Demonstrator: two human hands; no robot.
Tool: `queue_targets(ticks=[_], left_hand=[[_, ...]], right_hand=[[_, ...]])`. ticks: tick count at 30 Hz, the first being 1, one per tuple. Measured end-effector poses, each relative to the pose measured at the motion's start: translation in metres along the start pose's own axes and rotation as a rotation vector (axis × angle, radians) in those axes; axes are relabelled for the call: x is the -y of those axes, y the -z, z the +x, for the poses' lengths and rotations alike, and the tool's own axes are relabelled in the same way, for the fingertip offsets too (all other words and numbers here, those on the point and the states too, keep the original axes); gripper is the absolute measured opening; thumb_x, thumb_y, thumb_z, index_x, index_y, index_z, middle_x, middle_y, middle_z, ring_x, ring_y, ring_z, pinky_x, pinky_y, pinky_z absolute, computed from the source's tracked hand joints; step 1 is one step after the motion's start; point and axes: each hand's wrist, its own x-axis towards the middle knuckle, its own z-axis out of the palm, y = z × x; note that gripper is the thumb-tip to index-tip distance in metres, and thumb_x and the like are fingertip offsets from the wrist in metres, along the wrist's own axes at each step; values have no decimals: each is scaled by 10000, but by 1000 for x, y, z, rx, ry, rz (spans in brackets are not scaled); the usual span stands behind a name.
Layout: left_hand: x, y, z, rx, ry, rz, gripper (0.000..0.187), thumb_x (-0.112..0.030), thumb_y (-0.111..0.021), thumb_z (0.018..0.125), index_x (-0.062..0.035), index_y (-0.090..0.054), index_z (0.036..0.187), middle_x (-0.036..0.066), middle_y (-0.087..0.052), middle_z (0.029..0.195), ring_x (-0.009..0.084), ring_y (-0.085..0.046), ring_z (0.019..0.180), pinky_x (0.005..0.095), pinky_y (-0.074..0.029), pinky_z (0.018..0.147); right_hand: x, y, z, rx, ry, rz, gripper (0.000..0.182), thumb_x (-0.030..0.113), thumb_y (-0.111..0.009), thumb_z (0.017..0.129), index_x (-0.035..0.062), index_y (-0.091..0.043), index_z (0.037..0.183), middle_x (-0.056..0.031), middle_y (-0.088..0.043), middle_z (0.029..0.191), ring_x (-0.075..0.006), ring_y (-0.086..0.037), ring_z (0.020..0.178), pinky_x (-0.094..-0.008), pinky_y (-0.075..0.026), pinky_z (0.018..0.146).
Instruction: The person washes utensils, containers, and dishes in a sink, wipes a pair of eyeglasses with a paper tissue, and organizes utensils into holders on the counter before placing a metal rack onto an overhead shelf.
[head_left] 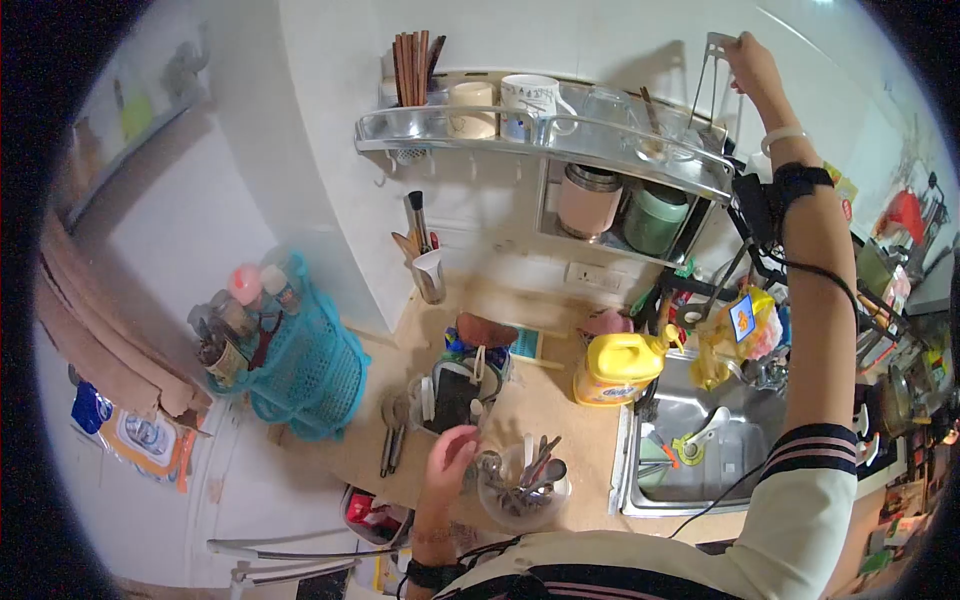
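Observation:
My right hand (752, 75) is raised at the upper right, its fingers closed on the top of a long metal utensil (711, 75). Two thin legs run down from its grip like tongs; the exact kind is hard to make out. The lower end reaches the right part of the metal wall shelf (460, 130), near a clear glass (655, 148). Low in the middle, my left hand (450, 465) has loosely bent fingers with nothing visible in them. Beside it stands a clear round bowl (515, 518) of spoons and other metal cutlery (540, 475).
The shelf carries chopsticks (411, 68), a beige cup (472, 108) and a white mug (528, 100). Below are pink (588, 200) and green (655, 217) containers. A yellow jug (615, 370) stands beside the sink (720, 480). At left hangs a blue basket (315, 370).

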Motion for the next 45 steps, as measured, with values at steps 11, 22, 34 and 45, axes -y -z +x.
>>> queue_targets(ticks=[11,22,34,45], left_hand=[[4,7,-7,-34,17,56,224,-84,-527,837,-31,-516,1055,24,-562,902,90,-512,838,223,-407,760],[-2,-7,-9,7,41,22,240,-104,-526,845,-16,-505,1067,40,-562,926,102,-525,855,231,-419,783],[1,-9,-22,-58,96,-1,253,-109,-518,849,-6,-492,1080,31,-563,934,97,-524,870,223,-418,776],[1,0,-15,9,118,83,266,-119,-520,848,-16,-485,1091,32,-563,927,96,-523,858,221,-417,767]], right_hand=[[-39,-15,-16,334,-257,515,340,355,-469,863,109,-444,1095,-83,-584,808,-180,-587,713,-317,-495,589],[-47,-31,-2,283,-368,617,347,307,-447,876,90,-397,1143,-112,-559,930,-172,-595,692,-266,-522,604],[-43,-35,-21,309,-441,782,420,295,-477,831,-11,-417,1112,-124,-538,935,-209,-550,781,-334,-497,704],[-23,-23,-30,-335,208,-198,300,178,-542,783,67,-538,1062,-127,-569,1036,-303,-493,1025,-388,-400,865]])
